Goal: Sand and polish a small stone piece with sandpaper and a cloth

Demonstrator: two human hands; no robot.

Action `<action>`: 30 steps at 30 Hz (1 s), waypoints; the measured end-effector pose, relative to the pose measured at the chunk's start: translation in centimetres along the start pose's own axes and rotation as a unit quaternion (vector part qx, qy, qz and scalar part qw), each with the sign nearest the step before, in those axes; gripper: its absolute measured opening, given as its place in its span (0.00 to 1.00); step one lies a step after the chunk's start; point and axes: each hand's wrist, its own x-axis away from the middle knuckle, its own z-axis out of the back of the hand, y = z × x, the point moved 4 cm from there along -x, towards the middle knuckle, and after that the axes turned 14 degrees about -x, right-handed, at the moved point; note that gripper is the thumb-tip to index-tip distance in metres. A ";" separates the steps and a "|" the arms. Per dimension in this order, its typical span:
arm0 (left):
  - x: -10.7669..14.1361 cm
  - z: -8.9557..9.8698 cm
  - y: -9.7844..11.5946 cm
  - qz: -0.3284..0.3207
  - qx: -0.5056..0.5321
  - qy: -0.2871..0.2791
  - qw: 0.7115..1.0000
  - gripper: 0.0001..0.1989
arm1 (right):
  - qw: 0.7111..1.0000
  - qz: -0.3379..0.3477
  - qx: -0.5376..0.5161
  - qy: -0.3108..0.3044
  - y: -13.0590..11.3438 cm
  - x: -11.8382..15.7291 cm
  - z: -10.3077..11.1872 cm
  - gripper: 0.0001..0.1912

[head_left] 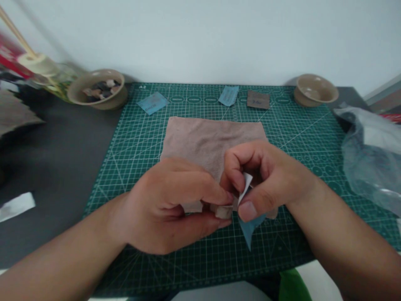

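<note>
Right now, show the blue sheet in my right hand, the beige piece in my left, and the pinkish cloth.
Blue sheet (250,228), head view: lower corner.
Beige piece (223,212), head view: exposed end.
Pinkish cloth (210,141), head view: upper part.

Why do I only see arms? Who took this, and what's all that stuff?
No robot here: the arms belong to a person. The camera is worn on their head and looks forward and down. The left hand pinches a small beige piece; the right hand holds a thin blue and white piece beside it. I can't tell whether the two pieces touch. Beneath the hands are a pinkish cloth and a green mat marked with a grid. Farther back on the mat lie two blue sheets and a brown sheet. A bowl of small chunks stands at the back left, and another bowl at the back right.
</note>
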 end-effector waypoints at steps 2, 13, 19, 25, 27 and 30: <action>0.0 0.1 -0.1 0.005 0.008 0.002 1.000 0.06 | 1.000 0.008 -0.009 -0.012 0.0 0.1 0.0 0.17; -0.1 0.2 -0.3 0.007 0.031 0.005 0.999 0.07 | 1.000 0.011 -0.018 -0.009 -0.2 0.0 -0.5 0.16; -0.4 0.0 -0.3 -0.006 0.046 0.002 0.999 0.08 | 1.000 0.006 -0.021 -0.011 0.0 0.0 -0.4 0.18; -0.3 -0.1 -0.4 0.001 0.054 -0.012 0.998 0.08 | 0.999 0.017 -0.025 -0.024 0.1 0.1 -0.5 0.17; -0.2 -0.1 -0.4 -0.004 0.061 -0.015 0.998 0.08 | 0.999 0.012 -0.023 -0.018 0.1 0.1 -0.5 0.18; -0.2 -0.1 -0.5 -0.008 0.063 -0.015 0.998 0.08 | 1.000 0.006 -0.018 -0.013 0.1 0.1 -0.5 0.19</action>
